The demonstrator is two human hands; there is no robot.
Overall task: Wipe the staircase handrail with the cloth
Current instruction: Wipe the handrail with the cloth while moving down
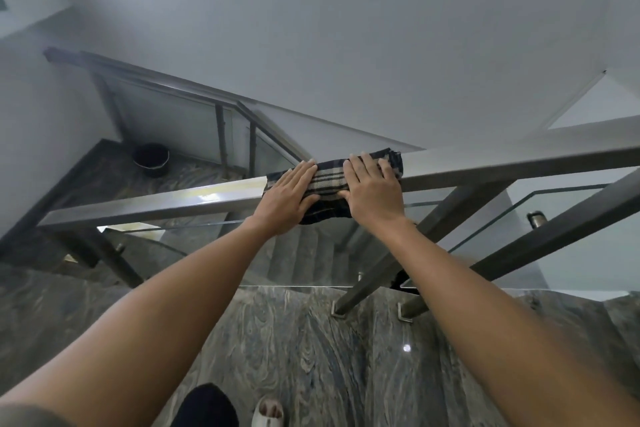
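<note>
A flat metal handrail (156, 206) runs across the view from lower left to right. A dark plaid cloth (327, 180) with beige stripes is draped over the rail near the middle, one edge hanging below it. My left hand (289, 196) lies flat on the cloth's left part, fingers together and stretched out. My right hand (372, 189) presses flat on its right part. Both palms rest on top of the cloth, thumbs toward each other.
Glass panels (571, 243) and slanted metal posts (408, 253) stand under the rail. Marble steps (304, 260) descend beyond it to a landing with a dark bucket (151, 157). A second rail (180, 87) runs along the far wall. My foot in a sandal (268, 411) stands on the marble floor.
</note>
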